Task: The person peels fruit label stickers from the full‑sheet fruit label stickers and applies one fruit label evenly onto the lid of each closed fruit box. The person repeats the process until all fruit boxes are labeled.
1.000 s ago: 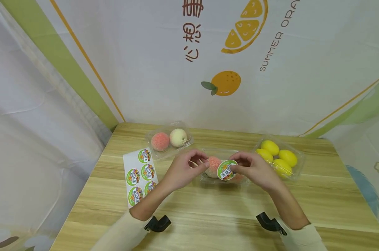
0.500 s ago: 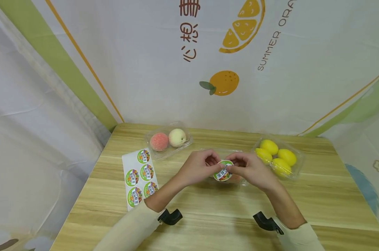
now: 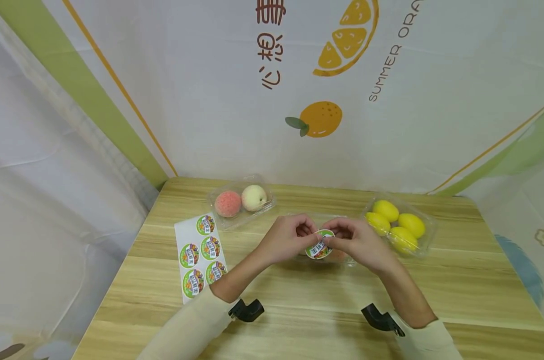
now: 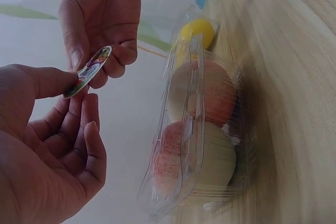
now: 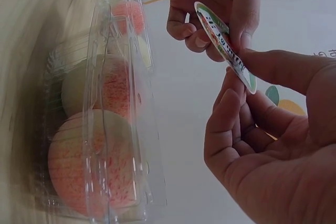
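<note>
A round fruit-print sticker (image 3: 319,246), green-edged with dark lettering, is held between both hands. My left hand (image 3: 284,242) pinches its left side between thumb and fingers. On the right side, my right hand (image 3: 361,244) pinches it the same way. In the wrist views the sticker (image 4: 89,72) stands tilted, apart from the clear plastic box below. That lidded box (image 5: 94,161) holds two pink-and-cream peaches (image 5: 92,163); the hands mostly hide them in the head view.
A white sheet of round stickers (image 3: 188,232) lies at the left. Behind it stands a clear box (image 3: 272,205) with two peaches. At the right is another clear box (image 3: 427,240) of several lemons (image 3: 411,226). A printed curtain (image 3: 217,100) hangs along the table's back edge.
My left hand has moved right to the sticker and taken hold of its left side. The right hand has shifted slightly left with the sticker. Little differs in the last half second.
</note>
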Demonstrator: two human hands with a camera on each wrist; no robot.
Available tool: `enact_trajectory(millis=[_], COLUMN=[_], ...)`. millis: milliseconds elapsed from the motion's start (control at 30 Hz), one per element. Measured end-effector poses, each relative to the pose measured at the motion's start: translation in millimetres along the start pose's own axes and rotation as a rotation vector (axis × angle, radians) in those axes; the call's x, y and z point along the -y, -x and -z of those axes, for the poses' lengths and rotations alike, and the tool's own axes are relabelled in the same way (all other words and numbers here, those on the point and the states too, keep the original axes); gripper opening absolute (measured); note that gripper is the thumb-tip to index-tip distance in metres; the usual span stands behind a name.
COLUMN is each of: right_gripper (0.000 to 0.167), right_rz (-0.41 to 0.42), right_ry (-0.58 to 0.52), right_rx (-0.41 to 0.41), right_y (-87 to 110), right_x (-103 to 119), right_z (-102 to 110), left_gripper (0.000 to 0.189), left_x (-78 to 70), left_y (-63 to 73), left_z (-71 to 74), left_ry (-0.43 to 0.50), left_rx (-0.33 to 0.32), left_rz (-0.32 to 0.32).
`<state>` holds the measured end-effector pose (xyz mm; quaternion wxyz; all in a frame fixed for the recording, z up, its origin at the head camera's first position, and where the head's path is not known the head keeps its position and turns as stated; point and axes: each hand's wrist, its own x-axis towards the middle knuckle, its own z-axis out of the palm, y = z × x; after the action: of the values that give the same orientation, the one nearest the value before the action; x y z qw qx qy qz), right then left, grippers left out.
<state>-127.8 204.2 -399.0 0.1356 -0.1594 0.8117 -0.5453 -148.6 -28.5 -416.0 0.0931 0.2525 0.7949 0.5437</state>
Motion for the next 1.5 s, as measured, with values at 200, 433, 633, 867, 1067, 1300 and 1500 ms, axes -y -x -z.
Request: enact_trajectory(millis=[200,433,633,867,1067,1300,1500], right_gripper=[0.022,0.025,0.025,0.024,0.022,0.022,0.03], right_rz=[-0.003,-0.003,-0.022,-0.016,-0.003,0.024,0.022], right_ry=[-0.037,-0.029,0.018,0.015,0.019,-0.038,-0.132], right_rx=[-0.001,-0.007,-0.025,-0.025,-0.019,-0.008,-0.036], right_y=[-0.5,-0.5,-0.3,-1.0,-0.7,-0.4,-1.6], right_x=[-0.7,-1.2,-2.3,-4.2,-4.6,-8.6,-12.6], right_z=[-0.7,-1.6,-2.2,-1.8,-1.9,-7.2,-14.4], left_gripper=[0.008,0.007,0.006,0.005,0.007,0.011,0.014], left_x=[-0.1,-1.2,-2.5,-2.0,-0.5,0.3,-0.4], left_y=[-0.1,1.4,1.1,-0.2,-1.0,-0.7,-1.7], left_z=[0.2,0.7,0.1,-0.2,-0.6,-1.0,-2.1], left_ry=[-0.005,-0.027,-0.046,-0.045,-0.009,0.073,0.152], left_rx=[0.004,0.007,0.006,-0.001,-0.015,-0.103,-0.181], left_rz=[-0.001,0.0,0.012,0.009,0.01,0.039,0.022])
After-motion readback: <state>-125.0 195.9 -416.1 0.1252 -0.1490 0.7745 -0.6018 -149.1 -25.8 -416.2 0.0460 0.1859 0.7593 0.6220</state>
